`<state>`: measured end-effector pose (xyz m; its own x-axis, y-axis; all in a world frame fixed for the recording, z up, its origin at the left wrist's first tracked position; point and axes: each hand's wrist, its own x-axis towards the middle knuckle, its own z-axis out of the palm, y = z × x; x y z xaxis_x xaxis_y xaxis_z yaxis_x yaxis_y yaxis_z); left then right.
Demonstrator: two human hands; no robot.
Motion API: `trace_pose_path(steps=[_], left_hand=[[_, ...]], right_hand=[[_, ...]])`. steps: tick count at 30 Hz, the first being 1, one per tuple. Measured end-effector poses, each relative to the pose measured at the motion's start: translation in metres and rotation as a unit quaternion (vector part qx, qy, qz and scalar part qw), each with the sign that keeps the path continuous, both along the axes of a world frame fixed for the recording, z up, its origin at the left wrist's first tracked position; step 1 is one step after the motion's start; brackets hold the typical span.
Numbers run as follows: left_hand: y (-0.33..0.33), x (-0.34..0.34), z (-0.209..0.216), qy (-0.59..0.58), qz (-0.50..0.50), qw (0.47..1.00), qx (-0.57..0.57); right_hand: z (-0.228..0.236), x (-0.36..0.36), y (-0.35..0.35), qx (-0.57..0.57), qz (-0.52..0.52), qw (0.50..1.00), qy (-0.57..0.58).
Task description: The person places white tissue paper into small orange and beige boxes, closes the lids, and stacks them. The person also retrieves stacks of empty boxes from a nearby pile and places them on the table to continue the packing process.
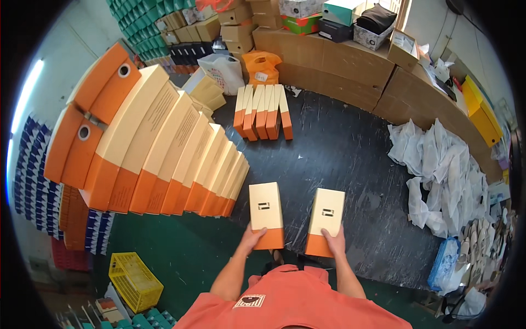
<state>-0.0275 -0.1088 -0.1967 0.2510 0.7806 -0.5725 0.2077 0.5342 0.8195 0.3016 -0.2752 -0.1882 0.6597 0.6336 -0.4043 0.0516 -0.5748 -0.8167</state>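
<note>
Two boxes (266,215) (325,221): cream tops, orange near ends. Floor (339,159): dark, green at near left. Crate (134,281): yellow. Paper (438,164), right: white.

A long leaning row of cream-and-orange cardboard shoe boxes (164,159) stands on the dark floor (339,148). Beyond its far end, a smaller cluster of upright cream-and-orange boxes (263,111) stands apart, with an orange plastic bag (261,67) and a white plastic bag (222,71) just behind. Well to the right of the row lies a heap of crumpled white tissue paper (438,164), backed by a curved brown cardboard wall (350,71). Below the row's near end sits a yellow plastic crate (134,281) on green flooring (186,247).
</note>
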Motion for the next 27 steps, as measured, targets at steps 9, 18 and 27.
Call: trace_pose_path(steps=[9, 18, 27], left_hand=[[0.005, 0.064, 0.175, 0.192, -0.173, 0.878, 0.403], [0.0, 0.015, 0.514, 0.117, -0.065, 0.566, 0.813], [0.117, -0.16, 0.72, -0.127, -0.041, 0.624, 0.77]], right_hand=[[0.011, -0.003, 0.047, 0.208, 0.047, 0.902, 0.376], [0.308, -0.014, 0.205, 0.578, 0.197, 0.735, 0.295], [0.671, -0.157, 0.282, 0.504, 0.354, 0.767, 0.179]])
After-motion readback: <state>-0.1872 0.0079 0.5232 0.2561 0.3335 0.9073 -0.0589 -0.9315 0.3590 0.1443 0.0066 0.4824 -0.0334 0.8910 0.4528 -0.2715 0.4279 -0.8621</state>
